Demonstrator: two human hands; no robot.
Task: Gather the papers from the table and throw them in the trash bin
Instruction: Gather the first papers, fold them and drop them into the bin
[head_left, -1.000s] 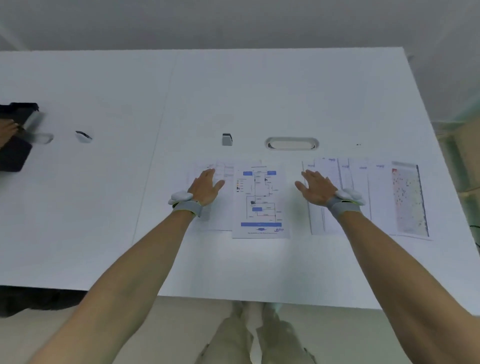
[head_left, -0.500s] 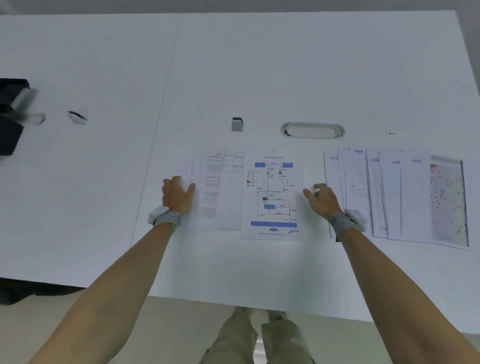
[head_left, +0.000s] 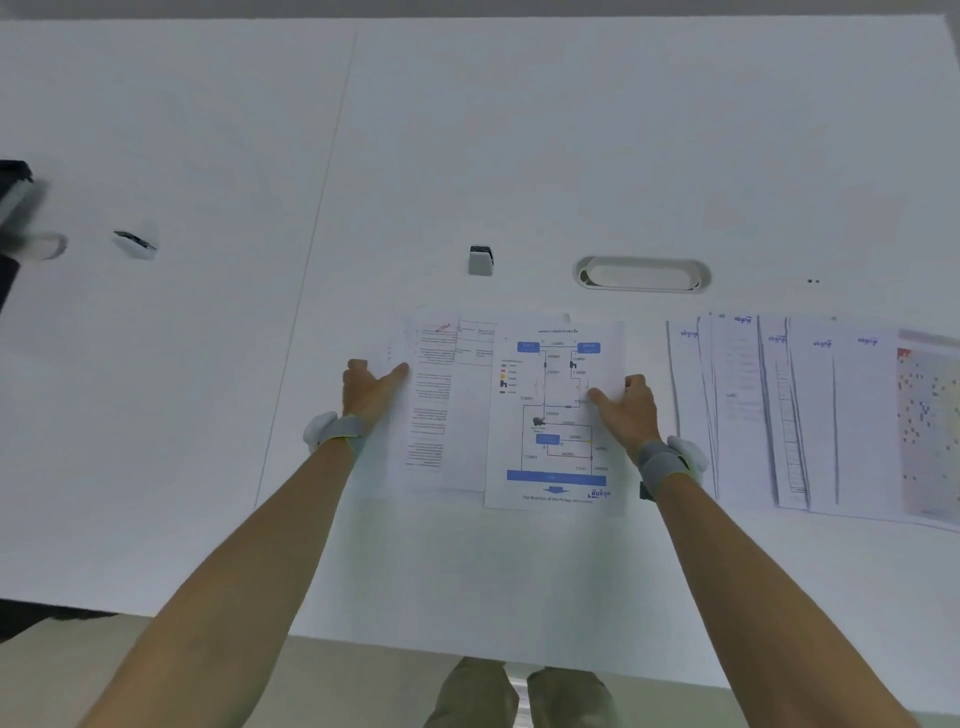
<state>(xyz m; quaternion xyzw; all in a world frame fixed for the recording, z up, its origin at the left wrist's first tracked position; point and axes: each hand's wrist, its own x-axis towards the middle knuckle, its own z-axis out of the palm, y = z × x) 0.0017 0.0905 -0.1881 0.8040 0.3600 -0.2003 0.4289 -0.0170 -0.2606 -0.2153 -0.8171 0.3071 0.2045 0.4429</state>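
Two overlapping sheets lie flat on the white table (head_left: 467, 130) in front of me: a text sheet (head_left: 434, 410) and, partly over it, a diagram sheet (head_left: 553, 426) with blue boxes. My left hand (head_left: 370, 387) is at the text sheet's left edge, thumb on top and fingers curled at the edge. My right hand (head_left: 626, 408) holds the diagram sheet's right edge the same way. Several more papers (head_left: 810, 415) are fanned out to the right, untouched. No trash bin is in view.
Behind the papers are an oval cable slot (head_left: 641, 274) and a small grey block (head_left: 480, 260). A small black-and-white item (head_left: 136, 241) and a blurred dark object (head_left: 15, 208) lie at the far left. The table's front edge (head_left: 415, 642) is close to my legs.
Both hands went from lying flat on the papers to their outer edges and closed in, thumbs on top. The view tilted further down over the table.
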